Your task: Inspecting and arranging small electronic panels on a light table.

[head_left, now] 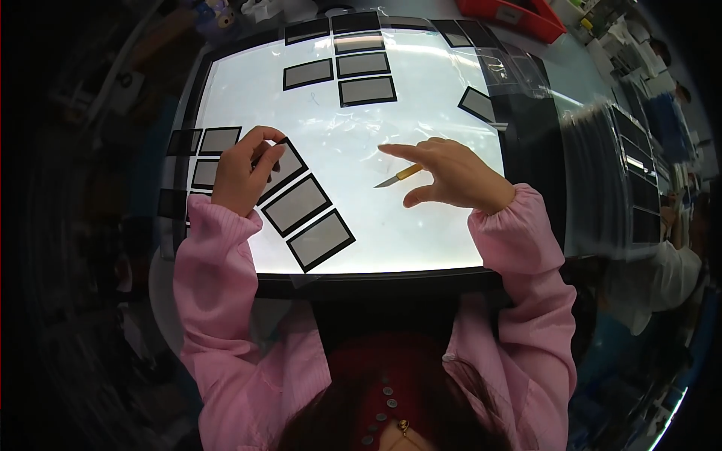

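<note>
Dark hair (304,417) is cut off at bottom centre; mid-left, the left hand (241,177) pinches a strip of black-framed panels (298,205), partly covering one; at centre, a knife (407,173) runs out of sight behind the right hand (460,177), thumb and forefinger spread, its grip impossible to tell

a glowing white light table (421,240) with a black rim (376,284), black-bordered grey rectangles (365,65) grouped toward its far edge, more bordered rectangles (220,140) along its left side, one tilted rectangle (476,104) near its right edge, clear film (516,74) across the far right corner
</note>
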### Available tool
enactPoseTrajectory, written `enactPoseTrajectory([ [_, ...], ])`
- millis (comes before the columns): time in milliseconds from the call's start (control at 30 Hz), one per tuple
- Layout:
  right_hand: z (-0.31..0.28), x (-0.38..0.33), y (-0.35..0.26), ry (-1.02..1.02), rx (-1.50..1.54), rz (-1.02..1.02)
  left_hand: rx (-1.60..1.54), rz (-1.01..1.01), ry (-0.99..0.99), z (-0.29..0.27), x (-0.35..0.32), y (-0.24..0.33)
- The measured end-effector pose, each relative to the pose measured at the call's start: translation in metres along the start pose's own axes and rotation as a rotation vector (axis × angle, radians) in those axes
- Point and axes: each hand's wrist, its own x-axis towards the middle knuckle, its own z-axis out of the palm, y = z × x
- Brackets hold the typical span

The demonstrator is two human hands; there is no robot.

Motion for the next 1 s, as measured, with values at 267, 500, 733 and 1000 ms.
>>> enactPoseTrajectory([
  [267, 0.012, -0.014, 0.007, 0.305, 0.138, -0.028, 0.202, 0.354, 0.081, 0.032, 0.003, 0.015],
  [500, 0.006, -0.026, -0.008, 0.168, 0.735, 0.088, 0.047, 0.466, -0.245, 0.104, -0.032, 0.073],
  [733, -0.004, -0.036, 0.002, 0.376, 1.059, 0.015, -0.151, 0.429, 0.062, 0.073, -0.046, 0.059],
  [1000, 0.015, -0.027, 0.006, 0.335, 0.685, 0.161, 0.130, -0.184, 0.978, -0.155, -0.196, -0.126],
])
